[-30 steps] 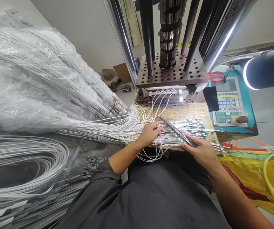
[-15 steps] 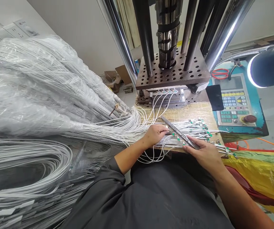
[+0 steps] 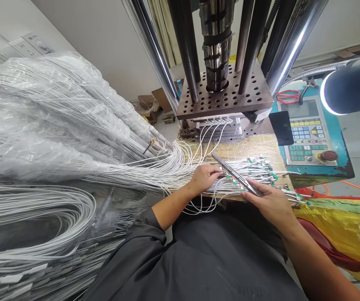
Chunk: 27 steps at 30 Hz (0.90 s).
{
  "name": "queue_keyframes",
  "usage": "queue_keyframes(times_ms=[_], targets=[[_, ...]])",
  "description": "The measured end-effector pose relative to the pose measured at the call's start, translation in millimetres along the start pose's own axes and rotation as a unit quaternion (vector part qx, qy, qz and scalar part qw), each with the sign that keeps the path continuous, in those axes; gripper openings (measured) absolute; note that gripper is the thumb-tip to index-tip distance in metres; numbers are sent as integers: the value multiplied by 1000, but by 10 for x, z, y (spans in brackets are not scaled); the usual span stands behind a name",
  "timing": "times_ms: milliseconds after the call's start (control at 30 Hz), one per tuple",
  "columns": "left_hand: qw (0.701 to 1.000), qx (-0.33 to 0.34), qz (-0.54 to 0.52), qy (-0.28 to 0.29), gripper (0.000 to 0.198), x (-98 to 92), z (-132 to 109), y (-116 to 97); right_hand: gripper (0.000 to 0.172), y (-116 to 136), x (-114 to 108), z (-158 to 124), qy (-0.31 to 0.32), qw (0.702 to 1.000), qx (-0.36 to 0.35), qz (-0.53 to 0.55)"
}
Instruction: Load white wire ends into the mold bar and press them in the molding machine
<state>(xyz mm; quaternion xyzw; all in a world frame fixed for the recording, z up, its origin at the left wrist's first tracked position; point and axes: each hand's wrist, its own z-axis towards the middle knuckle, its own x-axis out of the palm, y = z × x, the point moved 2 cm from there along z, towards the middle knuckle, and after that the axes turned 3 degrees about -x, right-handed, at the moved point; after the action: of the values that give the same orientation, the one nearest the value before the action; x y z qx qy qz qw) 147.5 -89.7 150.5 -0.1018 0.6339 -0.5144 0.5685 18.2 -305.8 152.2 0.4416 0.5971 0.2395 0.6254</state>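
Ctr frame, my L hand (image 3: 206, 177) pinches tight by metal bar (image 3: 234, 172), can't tell on what; R hand (image 3: 271, 201) grips its lower-R end. Best hold steady, connectors (image 3: 235, 182) sq.

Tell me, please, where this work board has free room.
A bare strip of the work board lies between the press base and the green-ended cables, right of the white leads entering the press. Nearer the person it is crowded: the right hand holds a metal bar, the left hand beside it.

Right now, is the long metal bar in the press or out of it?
Out: the metal bar is gripped by the right hand, slanting across the white cables in front of the press.
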Motion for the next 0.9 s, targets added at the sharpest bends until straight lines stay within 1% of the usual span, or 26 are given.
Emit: queue_keyframes(times_ms=[133,433,733,900], targets=[[1000,-17,-20,-12,12,7,-10,-16,58,2,-3,-2,-10,1000,-10,7],[992,-32,-112,-39,11,12,-14,-19,60,19,-39,-16,-11,1000,0,0],[992,-26,-118,-38,11,30,-36,-26,59,22,-58,-102,-13,1000,-11,0],[992,-20,-124,-32,10,34,-61,-19,58,-1,-54,-156,-30,1000,-1,8]])
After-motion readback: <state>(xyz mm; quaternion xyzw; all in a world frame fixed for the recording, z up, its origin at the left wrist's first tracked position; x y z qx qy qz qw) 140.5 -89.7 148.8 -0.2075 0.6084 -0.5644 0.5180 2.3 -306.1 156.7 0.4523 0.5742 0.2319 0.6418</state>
